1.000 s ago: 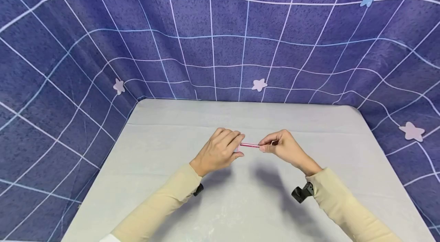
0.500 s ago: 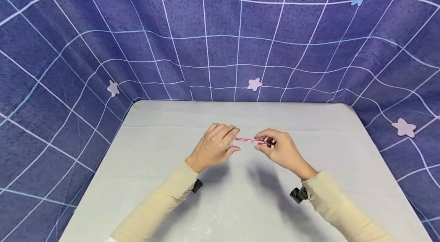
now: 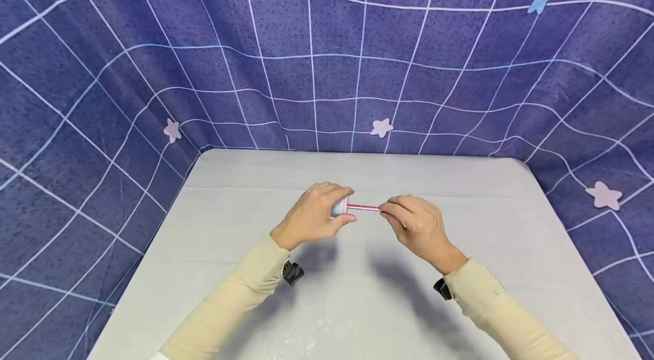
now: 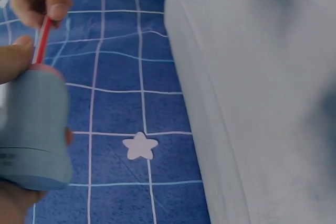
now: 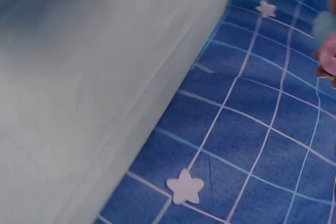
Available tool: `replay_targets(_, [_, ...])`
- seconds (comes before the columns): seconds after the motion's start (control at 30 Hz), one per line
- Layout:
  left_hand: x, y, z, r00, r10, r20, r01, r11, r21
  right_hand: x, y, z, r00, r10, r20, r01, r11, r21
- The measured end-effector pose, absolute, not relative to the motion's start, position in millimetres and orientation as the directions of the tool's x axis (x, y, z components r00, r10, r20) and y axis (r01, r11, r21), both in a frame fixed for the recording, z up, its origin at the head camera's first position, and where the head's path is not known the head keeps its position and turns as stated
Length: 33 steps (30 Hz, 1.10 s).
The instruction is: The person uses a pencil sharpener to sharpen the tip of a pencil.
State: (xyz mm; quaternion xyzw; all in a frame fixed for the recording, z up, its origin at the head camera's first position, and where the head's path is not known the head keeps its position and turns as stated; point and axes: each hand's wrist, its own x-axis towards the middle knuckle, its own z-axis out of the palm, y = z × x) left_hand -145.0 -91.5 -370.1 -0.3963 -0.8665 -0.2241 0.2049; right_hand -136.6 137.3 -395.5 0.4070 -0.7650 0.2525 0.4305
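My left hand (image 3: 310, 216) grips a light blue pencil sharpener (image 4: 39, 124) with a pink end, holding it above the table. In the head view, part of the sharpener's body (image 3: 338, 206) shows between thumb and fingers. A red pencil (image 3: 364, 208) runs from the pink end toward my right hand (image 3: 418, 226), which pinches its outer part. The left wrist view shows the pencil's red shaft (image 4: 42, 43) meeting the sharpener's top. At the right edge of the right wrist view, the pink face (image 5: 328, 56) is partly cut off. The pencil's tip is hidden.
A table with a pale grey cover (image 3: 327, 303) lies beneath both hands, bearing their shadows. Blue curtain cloth (image 3: 286, 76) with grid lines and stars hangs behind and at the sides. Each wrist carries a small black camera (image 3: 293, 272).
My right hand has altered its hold: the pencil's dark end, visible between the fingers half a second ago, is now covered. The left hand has turned slightly, showing more of the sharpener.
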Motion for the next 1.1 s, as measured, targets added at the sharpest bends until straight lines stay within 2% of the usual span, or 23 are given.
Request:
replay_targets(0.07, [-144.9, -92.0, -368.0, -0.635, 0.593, 0.495, 0.764, 0.576, 0.291, -136.1, 136.2, -395.7, -0.233, -0.418, 0.878, -0.833, 0.552, 0.042])
replay_targets(0.13, [-145.2, -91.7, -367.0, -0.647, 0.594, 0.478, 0.758, 0.570, 0.318, -136.2, 136.1, -396.3, -0.235, -0.420, 0.876, -0.834, 0.550, 0.040])
replay_targets(0.2, [-146.0, -90.7, -367.8, -0.634, 0.595, 0.493, 0.767, 0.566, 0.302, -136.7, 137.1, -396.6, -0.306, -0.413, 0.858, -0.853, 0.519, -0.054])
replay_targets(0.33, [-147.5, -88.4, -375.1, -0.565, 0.596, 0.571, 0.795, 0.577, 0.186, -138.3, 139.1, -394.8, -0.541, -0.396, 0.742, -0.819, 0.447, -0.358])
replay_targets(0.4, [-147.0, -87.5, -380.5, -0.533, 0.595, 0.602, 0.801, 0.584, 0.133, -139.0, 139.7, -393.0, -0.629, -0.397, 0.669, -0.771, 0.430, -0.469])
replay_targets(0.57, [-142.3, -87.1, -394.0, -0.482, 0.596, 0.642, 0.812, 0.580, 0.071, -138.5, 141.3, -389.2, -0.757, -0.429, 0.493, -0.650, 0.413, -0.638])
replay_targets(0.7, [-138.5, -89.6, -400.8, -0.433, 0.640, 0.634, 0.817, 0.576, -0.023, -140.3, 141.3, -388.1, -0.857, -0.451, 0.248, -0.438, 0.385, -0.812])
replay_targets(0.77, [-137.0, -90.9, -402.9, -0.404, 0.668, 0.625, 0.813, 0.575, -0.090, -142.8, 141.6, -385.7, -0.881, -0.464, 0.093, -0.287, 0.366, -0.885])
replay_targets(0.83, [-137.0, -90.2, -404.2, -0.374, 0.690, 0.619, 0.808, 0.570, -0.147, -145.9, 144.4, -381.9, -0.875, -0.482, -0.039, -0.151, 0.349, -0.925])
replay_targets(0.93, [-139.6, -86.6, -403.9, -0.347, 0.706, 0.617, 0.805, 0.562, -0.190, -149.8, 150.9, -376.7, -0.855, -0.499, -0.142, -0.049, 0.350, -0.935])
replay_targets(1.0, [-141.6, -85.0, -401.9, -0.353, 0.707, 0.612, 0.805, 0.563, -0.186, -150.5, 152.2, -374.4, -0.860, -0.498, -0.107, -0.104, 0.377, -0.921])
replay_targets(1.1, [-144.9, -84.5, -396.2, -0.405, 0.693, 0.597, 0.809, 0.576, -0.119, -148.3, 149.4, -374.4, -0.873, -0.481, 0.083, -0.330, 0.456, -0.826])
